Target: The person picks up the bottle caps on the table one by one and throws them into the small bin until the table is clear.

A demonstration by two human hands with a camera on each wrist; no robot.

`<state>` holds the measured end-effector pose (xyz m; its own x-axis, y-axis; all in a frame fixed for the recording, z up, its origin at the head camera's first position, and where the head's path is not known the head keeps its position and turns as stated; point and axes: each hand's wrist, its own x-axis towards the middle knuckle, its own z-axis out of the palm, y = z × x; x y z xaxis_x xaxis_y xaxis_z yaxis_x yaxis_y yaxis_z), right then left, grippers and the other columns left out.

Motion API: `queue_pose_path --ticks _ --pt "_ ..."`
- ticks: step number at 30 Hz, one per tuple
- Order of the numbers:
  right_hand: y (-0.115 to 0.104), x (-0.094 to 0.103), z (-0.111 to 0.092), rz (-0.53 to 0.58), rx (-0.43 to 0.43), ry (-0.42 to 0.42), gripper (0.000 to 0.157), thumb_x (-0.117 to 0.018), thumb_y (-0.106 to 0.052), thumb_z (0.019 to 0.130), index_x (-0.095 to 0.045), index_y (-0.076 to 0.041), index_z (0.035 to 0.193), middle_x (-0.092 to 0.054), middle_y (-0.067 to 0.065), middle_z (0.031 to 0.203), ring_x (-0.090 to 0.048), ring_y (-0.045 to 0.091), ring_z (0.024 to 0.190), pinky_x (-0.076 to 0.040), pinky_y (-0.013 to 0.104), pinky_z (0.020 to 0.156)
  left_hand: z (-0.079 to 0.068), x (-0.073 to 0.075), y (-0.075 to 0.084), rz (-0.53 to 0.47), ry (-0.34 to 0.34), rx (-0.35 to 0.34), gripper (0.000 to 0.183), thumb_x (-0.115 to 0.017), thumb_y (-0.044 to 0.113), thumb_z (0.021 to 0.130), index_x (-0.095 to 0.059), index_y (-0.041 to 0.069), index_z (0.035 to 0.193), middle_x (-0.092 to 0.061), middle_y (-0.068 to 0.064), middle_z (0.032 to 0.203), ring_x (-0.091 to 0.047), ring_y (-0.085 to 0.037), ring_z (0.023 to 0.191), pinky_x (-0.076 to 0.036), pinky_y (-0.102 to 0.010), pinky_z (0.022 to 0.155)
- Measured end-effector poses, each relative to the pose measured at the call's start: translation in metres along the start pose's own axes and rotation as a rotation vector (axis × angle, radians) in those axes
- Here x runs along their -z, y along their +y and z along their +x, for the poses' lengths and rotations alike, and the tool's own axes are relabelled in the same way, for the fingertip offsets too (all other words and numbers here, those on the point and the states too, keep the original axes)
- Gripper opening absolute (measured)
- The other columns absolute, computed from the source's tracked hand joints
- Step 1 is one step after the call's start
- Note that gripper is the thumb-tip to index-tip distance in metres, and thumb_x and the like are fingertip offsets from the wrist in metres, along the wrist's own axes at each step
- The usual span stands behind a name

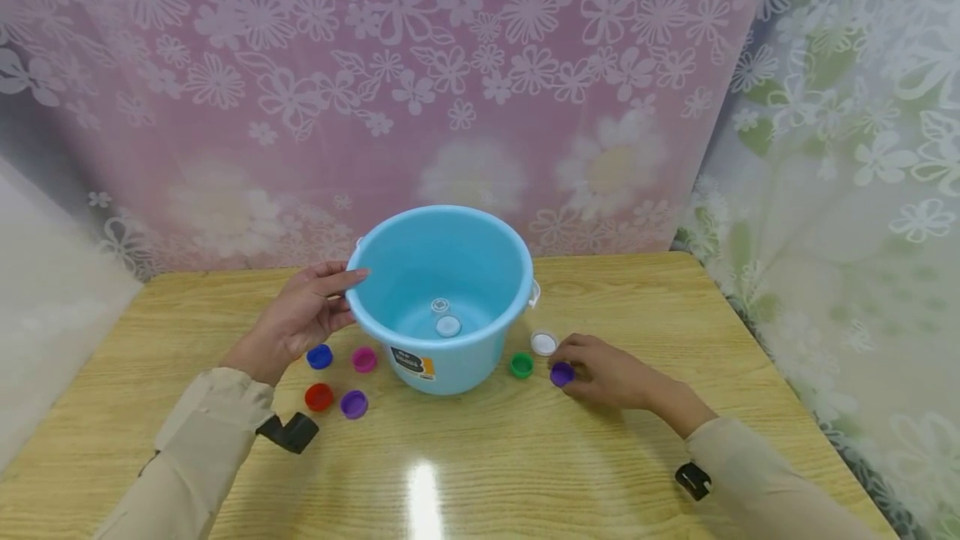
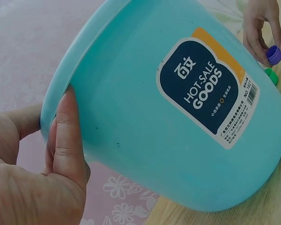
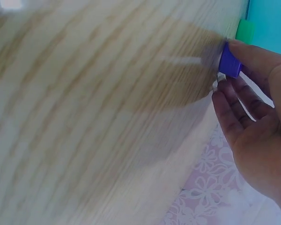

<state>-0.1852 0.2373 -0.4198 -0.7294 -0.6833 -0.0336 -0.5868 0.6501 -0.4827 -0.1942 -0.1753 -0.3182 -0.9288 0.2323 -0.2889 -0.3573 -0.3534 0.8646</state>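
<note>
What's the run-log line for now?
left hand: grips bucket at rim | right hand: pinches purple cap | bucket's right: green cap, white cap | bucket's left: blue cap, red cap

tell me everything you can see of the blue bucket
The bucket is light blue, looks plastic and has a thick rim, a white handle fitting and a dark-and-orange label reading "HOT-SALE GOODS". It stands mouth up on the table; the left hand grips its rim, thumb over the edge. A white cap lies inside, on its bottom.
</note>
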Motion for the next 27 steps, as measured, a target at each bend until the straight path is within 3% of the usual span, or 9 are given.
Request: queue_pose_path --ticks 27 --pt "0.0051 -0.0030 0.0007 0.058 0.006 -0.004 0.023 -0.067 -0.010 0.091 -0.063 -0.012 0.113 -0.056 0.000 0.111 -0.054 0.015 0.099 -0.052 0.031 0.081 0.0010 -0.0019 -0.0008 0.040 0.026 -0.006 0.035 -0.064 0.014 0.093 -0.043 0.003 0.119 -0.062 -0.010 0.084 -0.065 -0.014 0.059 -0.058 -0.027 0.061"
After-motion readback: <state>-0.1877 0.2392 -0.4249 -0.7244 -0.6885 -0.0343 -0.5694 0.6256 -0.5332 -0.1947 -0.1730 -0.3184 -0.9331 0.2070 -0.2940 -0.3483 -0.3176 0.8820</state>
